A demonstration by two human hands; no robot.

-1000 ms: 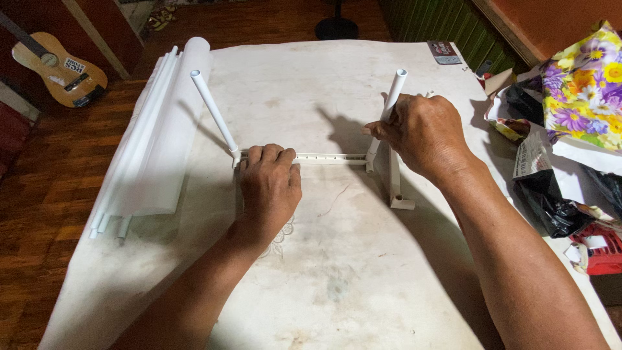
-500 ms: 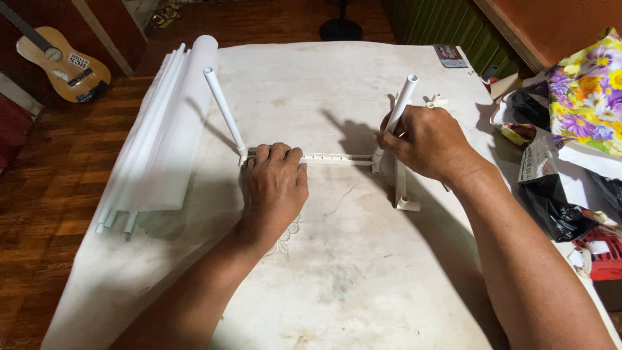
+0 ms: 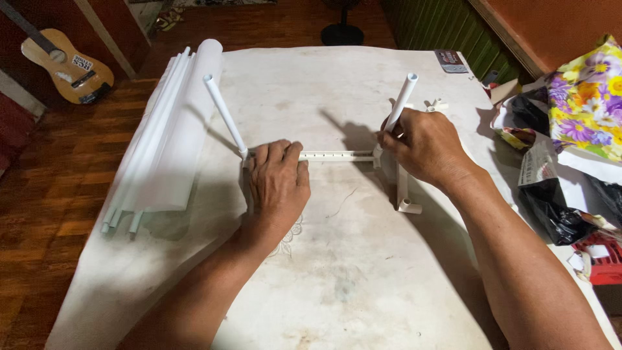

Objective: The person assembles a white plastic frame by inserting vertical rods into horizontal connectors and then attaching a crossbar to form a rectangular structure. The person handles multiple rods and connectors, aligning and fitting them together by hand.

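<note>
A white plastic pipe frame (image 3: 337, 156) stands on a pale stained tabletop (image 3: 363, 285). Its perforated crossbar runs between two upright tubes. My left hand (image 3: 277, 185) lies over the left joint, fingers curled on the crossbar's left end, below the slanted left tube (image 3: 223, 113). My right hand (image 3: 424, 148) grips the base of the right upright tube (image 3: 402, 100) at the right joint. A short pipe leg with an elbow fitting (image 3: 407, 198) runs toward me beneath that hand.
A bundle of long white tubes and a rolled white sheet (image 3: 172, 139) lies along the table's left side. Bags, a flowered cloth (image 3: 589, 97) and clutter crowd the right edge. A small guitar (image 3: 68, 65) rests on the wooden floor at far left. A dark card (image 3: 450, 61) lies at the far edge.
The view has shifted slightly. My right hand has slid a little down the right tube toward the joint; my left hand stays on the crossbar's left end.
</note>
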